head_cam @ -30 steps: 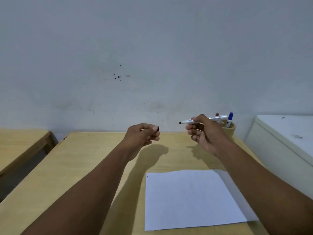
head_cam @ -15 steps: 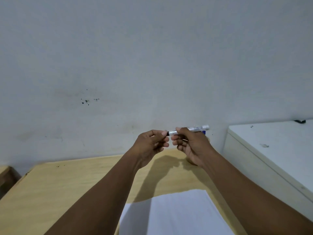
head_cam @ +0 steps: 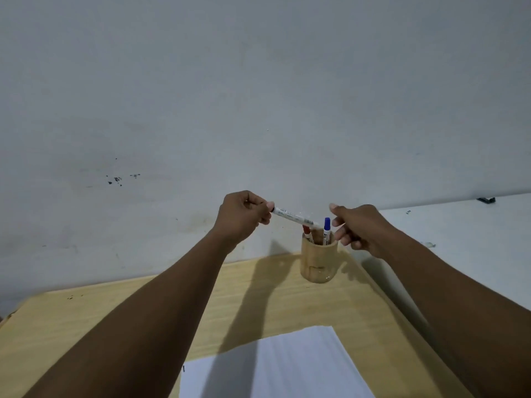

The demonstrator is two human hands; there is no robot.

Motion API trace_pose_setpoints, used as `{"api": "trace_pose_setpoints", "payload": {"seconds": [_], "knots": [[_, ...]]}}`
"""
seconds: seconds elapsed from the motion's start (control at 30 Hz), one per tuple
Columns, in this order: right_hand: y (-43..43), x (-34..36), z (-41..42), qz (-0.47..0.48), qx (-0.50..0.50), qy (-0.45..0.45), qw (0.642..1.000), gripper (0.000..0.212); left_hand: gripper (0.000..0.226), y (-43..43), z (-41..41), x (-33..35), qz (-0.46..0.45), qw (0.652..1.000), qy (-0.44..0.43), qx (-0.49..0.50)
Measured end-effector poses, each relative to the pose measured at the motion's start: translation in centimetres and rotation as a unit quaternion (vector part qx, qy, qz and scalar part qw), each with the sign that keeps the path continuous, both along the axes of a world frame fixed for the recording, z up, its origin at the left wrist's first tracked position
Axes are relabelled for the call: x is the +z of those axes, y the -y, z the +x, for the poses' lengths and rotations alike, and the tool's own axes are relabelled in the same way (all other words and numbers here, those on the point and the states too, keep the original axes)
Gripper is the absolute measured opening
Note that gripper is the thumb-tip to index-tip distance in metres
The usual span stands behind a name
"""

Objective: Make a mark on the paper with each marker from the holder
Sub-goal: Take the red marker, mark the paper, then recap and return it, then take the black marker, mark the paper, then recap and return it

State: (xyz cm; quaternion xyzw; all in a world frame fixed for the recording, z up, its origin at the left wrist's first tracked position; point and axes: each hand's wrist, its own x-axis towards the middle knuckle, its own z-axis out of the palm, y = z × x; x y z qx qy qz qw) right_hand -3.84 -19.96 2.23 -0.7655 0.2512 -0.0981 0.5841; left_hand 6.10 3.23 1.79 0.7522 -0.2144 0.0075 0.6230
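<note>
Wooden cylindrical holder (head_cam: 318, 261), slim, seemingly plastic marker (head_cam: 293, 216)

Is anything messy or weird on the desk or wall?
Only small things: dark specks stain the wall at left, and a few crumbs dot the desk's far left edge. The holder stands upright; nothing is spilled.

Under our hands (head_cam: 244, 216) the surface (head_cam: 86, 334) looks like pale wood, smooth and matt, with a fine grain. Between our hands stands a holder (head_cam: 317, 261) of the same light wood, its lower wall faintly glossy. The white marker (head_cam: 294, 217) in our left hand has a smooth plastic barrel with a slight sheen. Nearer us lies the paper (head_cam: 301, 366), white and matt. Beyond our hands the wall (head_cam: 258, 96) is painted, dull and scuffed.
</note>
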Motion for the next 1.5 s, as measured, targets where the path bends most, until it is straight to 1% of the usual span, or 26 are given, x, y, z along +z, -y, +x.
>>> {"api": "trace_pose_setpoints", "payload": {"seconds": [0.13, 0.23, 0.33, 0.4, 0.47, 0.53, 0.63, 0.7, 0.8, 0.87, 0.97, 1.03, 1.07, 1.17, 1.23, 1.27, 1.33, 1.4, 1.47, 1.5], "knots": [[2.3, -0.5, -0.4, -0.053, -0.026, -0.003, 0.998, 0.036, 0.017, 1.8, 0.6, 0.3, 0.098, 0.994, 0.054, 0.000], [2.6, -1.1, -0.3, -0.068, -0.015, -0.003, 0.998, 0.029, 0.016, 3.7, 0.5, 0.0, 0.160, 0.983, 0.093, -0.003], [2.2, -1.7, -0.1, -0.081, 0.009, 0.001, 0.997, 0.024, 0.017, 5.8, 0.1, -0.5, 0.222, 0.966, 0.127, -0.026], [1.9, -2.1, 0.1, -0.085, 0.017, 0.005, 0.996, 0.023, 0.024, 6.9, 0.0, -0.9, 0.240, 0.961, 0.132, -0.042], [1.7, -2.4, 0.5, -0.096, 0.019, 0.007, 0.995, 0.024, 0.032, 7.6, 0.2, -1.2, 0.250, 0.958, 0.137, -0.022], [1.7, -2.8, 0.9, -0.097, 0.016, 0.010, 0.995, 0.025, 0.032, 8.1, 0.9, -1.5, 0.264, 0.954, 0.140, 0.004], [1.9, -3.5, 1.3, -0.079, 0.013, 0.014, 0.997, 0.025, 0.035, 8.8, 1.7, -1.8, 0.319, 0.938, 0.134, -0.029], [1.9, -3.8, 1.4, -0.066, 0.011, 0.017, 0.998, 0.024, 0.031, 9.3, 2.0, -1.9, 0.338, 0.931, 0.132, -0.044], [1.7, -4.1, 1.2, -0.037, 0.014, 0.028, 0.999, 0.023, 0.021, 9.5, 2.3, -1.9, 0.344, 0.929, 0.134, -0.034], [1.4, -4.0, 1.0, -0.021, 0.021, 0.031, 0.999, 0.025, 0.018, 9.3, 2.5, -1.6, 0.336, 0.931, 0.139, -0.018], [0.4, -3.2, 0.6, 0.009, 0.032, 0.032, 0.999, 0.025, 0.019, 8.5, 1.9, -0.2, 0.290, 0.941, 0.173, 0.014], [-0.9, -2.4, 0.2, 0.062, 0.055, 0.027, 0.996, 0.027, 0.019, 7.3, 1.0, 1.4, 0.255, 0.947, 0.192, 0.032], [-1.8, -2.0, 0.1, 0.097, 0.074, 0.023, 0.992, 0.032, 0.019, 6.5, 0.4, 2.2, 0.237, 0.951, 0.194, 0.039], [-5.4, -1.4, 0.0, 0.210, 0.129, 0.015, 0.969, 0.056, 0.020, 3.5, -1.0, 4.0, 0.180, 0.967, 0.173, 0.055], [-8.4, -1.6, 0.2, 0.300, 0.150, 0.029, 0.942, 0.069, 0.021, 0.9, -2.1, 4.3, 0.157, 0.975, 0.150, 0.054], [-9.9, -1.7, 0.3, 0.351, 0.155, 0.044, 0.923, 0.072, 0.022, -0.5, -2.7, 4.3, 0.147, 0.978, 0.136, 0.051], [-12.9, -2.0, 0.5, 0.442, 0.138, 0.078, 0.883, 0.068, 0.023, -3.5, -3.6, 3.8, 0.128, 0.985, 0.105, 0.046], [-15.8, -2.4, 0.7, 0.497, 0.094, 0.106, 0.856, 0.051, 0.022, -6.5, -4.5, 2.6, 0.103, 0.989, 0.081, 0.062], [-18.3, -3.0, 0.7, 0.513, 0.068, 0.120, 0.847, 0.035, 0.020, -9.3, -5.4, 1.0, 0.069, 0.993, 0.057, 0.082], [-19.3, -3.3, 0.7, 0.509, 0.065, 0.124, 0.849, 0.030, 0.018, -10.5, -6.0, 0.1, 0.050, 0.994, 0.041, 0.088]]}}
